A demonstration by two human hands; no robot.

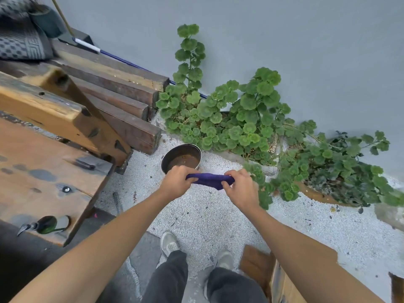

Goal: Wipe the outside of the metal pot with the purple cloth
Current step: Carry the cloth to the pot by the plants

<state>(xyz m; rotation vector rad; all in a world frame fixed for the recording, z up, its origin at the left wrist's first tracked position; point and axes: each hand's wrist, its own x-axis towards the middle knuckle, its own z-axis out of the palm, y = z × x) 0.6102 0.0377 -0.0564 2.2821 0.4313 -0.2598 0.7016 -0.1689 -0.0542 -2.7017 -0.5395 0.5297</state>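
While my left hand (pixel 176 182) and right hand (pixel 240 186) are each pinching an end of the bunched purple cloth (pixel 210 179), I am seeing the metal pot (pixel 181 158) sitting on the gravel (pixel 207 215) just beyond my left knuckles, untouched.

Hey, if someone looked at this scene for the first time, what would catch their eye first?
Probably the purple cloth at the centre, stretched between the left hand and right hand. Just beyond it the metal pot sits on pale gravel, with a sprawling green plant against the grey wall to its right.
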